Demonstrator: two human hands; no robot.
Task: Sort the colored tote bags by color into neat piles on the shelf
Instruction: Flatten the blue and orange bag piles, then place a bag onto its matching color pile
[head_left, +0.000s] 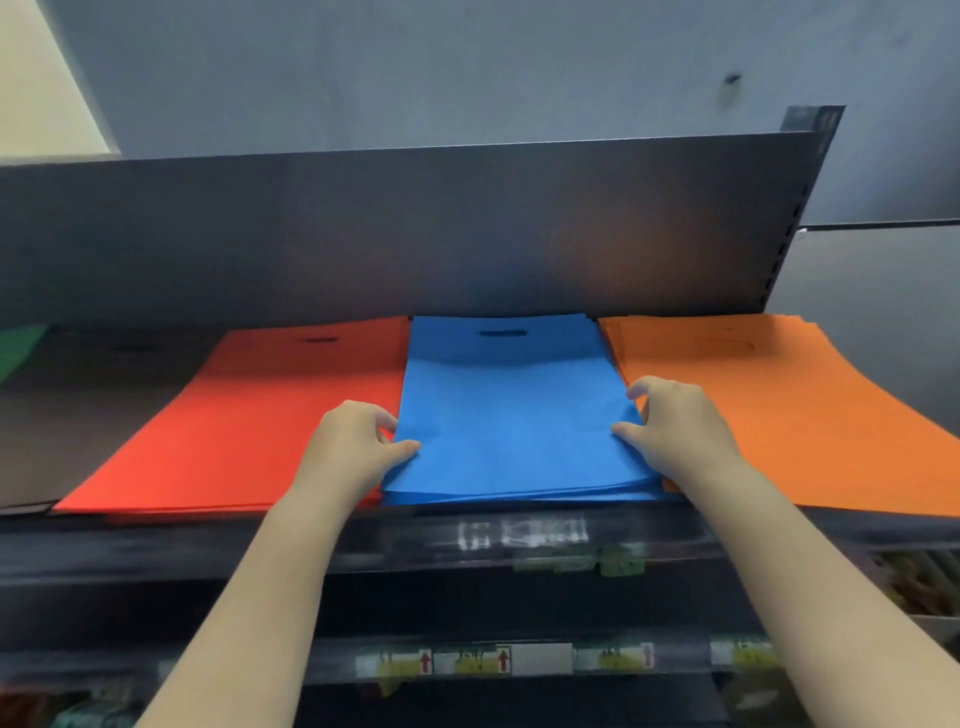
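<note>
A pile of blue tote bags (511, 410) lies in the middle of the dark shelf (260, 540). My left hand (353, 447) grips the pile's left edge, thumb on top. My right hand (675, 421) grips its right edge the same way. A red pile (249, 415) lies flat to the left of the blue one and an orange pile (769, 405) to the right. Further left lies a dark brown or black pile (88, 410), and a green bag (21, 348) shows at the far left edge.
A dark back panel (415, 228) rises behind the piles, with a slotted upright (795, 208) at its right end. Price labels (524, 535) run along the shelf's front lip. Lower shelves with more labels (467, 660) and blurred goods sit below.
</note>
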